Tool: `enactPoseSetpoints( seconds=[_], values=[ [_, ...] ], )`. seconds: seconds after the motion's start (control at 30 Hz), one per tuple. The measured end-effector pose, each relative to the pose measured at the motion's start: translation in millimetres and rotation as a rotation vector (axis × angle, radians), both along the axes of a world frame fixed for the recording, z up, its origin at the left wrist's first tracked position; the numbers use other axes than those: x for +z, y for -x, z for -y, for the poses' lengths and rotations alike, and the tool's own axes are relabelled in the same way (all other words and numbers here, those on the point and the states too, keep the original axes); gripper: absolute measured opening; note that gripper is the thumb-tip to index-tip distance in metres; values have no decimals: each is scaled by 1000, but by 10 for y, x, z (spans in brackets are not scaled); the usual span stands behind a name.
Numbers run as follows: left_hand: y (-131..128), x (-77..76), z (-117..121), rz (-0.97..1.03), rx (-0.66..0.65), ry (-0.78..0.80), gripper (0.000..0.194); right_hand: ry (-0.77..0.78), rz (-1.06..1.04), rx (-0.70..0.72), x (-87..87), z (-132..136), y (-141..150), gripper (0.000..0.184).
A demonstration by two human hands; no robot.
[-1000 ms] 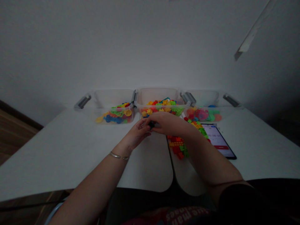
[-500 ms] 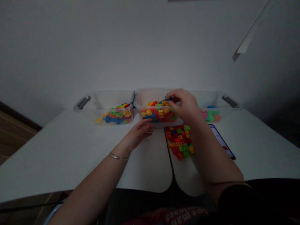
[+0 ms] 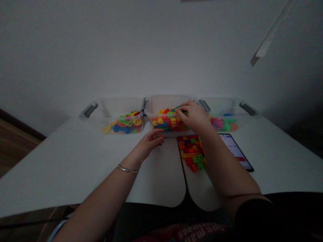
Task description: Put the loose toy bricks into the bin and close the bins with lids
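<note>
My right hand (image 3: 196,117) reaches over the front right of the middle clear plastic bin (image 3: 153,105), its thumb and index finger drawn together at the pile of toy building bricks (image 3: 166,118) inside. What lies between those fingertips is too small to make out. In front of the same bin, my left hand (image 3: 150,143) hovers low above the white table with fingers stretched out and holding nothing. A heap of red, orange and green bricks (image 3: 191,155) lies on the table under my right forearm, which hides part of it.
A left clear bin (image 3: 108,105) holds colourful plastic pieces (image 3: 123,125). The right clear bin (image 3: 219,105) contains pink, green and orange pieces (image 3: 224,123). Beside my right forearm lies a phone (image 3: 238,153) with its screen lit. A gap (image 3: 185,179) splits the two tabletops.
My hands were together over a small dark piece; they have parted. The right hand went up to the middle bin, then slightly lower into it. The left hand has stayed almost in place, its fingers opening.
</note>
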State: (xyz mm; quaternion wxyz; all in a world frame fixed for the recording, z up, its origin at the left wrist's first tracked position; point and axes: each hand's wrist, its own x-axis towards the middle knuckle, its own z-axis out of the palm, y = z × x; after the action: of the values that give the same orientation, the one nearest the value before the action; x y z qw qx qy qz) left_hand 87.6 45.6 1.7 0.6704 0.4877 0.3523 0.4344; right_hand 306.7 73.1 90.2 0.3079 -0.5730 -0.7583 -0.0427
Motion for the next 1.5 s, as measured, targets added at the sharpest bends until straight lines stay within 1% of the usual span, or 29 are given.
enactPoseSetpoints(
  seconds=[0.1, 0.27, 0.43, 0.57, 0.7, 0.77, 0.83, 0.93, 1.03, 1.1, 1.13, 1.17, 1.23, 1.3, 1.4, 1.5],
  values=[
    [-2, -2, -1, -2, -7, 8, 53, 23, 61, 7, 30, 40, 40, 40],
    [13, 6, 2, 41, -4, 48, 49, 49, 173, 49, 57, 97, 127, 41],
    [25, 12, -3, 73, -20, 61, 45, 73, 244, 11, 45, 109, 166, 46],
    [33, 30, 0, 125, -39, 87, 41, 54, 197, 52, 15, 96, 151, 44],
    [34, 19, -5, 107, -25, 64, 38, -20, 3, 180, 56, 94, 81, 36],
    [26, -13, -15, 54, -12, 16, 39, -81, -92, 215, 111, 109, 22, 32],
    [12, -51, -20, -53, 11, -95, 37, -152, -160, 211, 164, 141, -47, 29],
    [-8, -84, 1, -361, 35, -401, 32, -241, -234, 211, 178, 237, -154, 24],
    [-25, -69, 60, -670, 0, -715, 29, -300, -263, 224, 69, 405, -241, 20],
    [-36, -48, 105, -769, -33, -840, 27, -283, -249, 242, -66, 552, -278, 20],
    [-42, -38, 124, -793, -48, -874, 27, -238, -235, 242, -146, 630, -290, 21],
    [-48, -30, 139, -809, -60, -893, 27, -186, -211, 231, -232, 710, -298, 23],
    [-57, -22, 161, -834, -69, -908, 28, -58, -129, 135, -413, 866, -304, 24],
    [-62, -22, 172, -847, -54, -906, 28, 19, -70, 58, -593, 1012, -303, 25],
    [-65, -29, 179, -845, -27, -890, 28, 79, 8, 45, -831, 1193, -286, 35],
    [-68, -46, 180, -844, -7, -876, 29, 139, 74, 49, -989, 1305, -235, 53]
  ],
)
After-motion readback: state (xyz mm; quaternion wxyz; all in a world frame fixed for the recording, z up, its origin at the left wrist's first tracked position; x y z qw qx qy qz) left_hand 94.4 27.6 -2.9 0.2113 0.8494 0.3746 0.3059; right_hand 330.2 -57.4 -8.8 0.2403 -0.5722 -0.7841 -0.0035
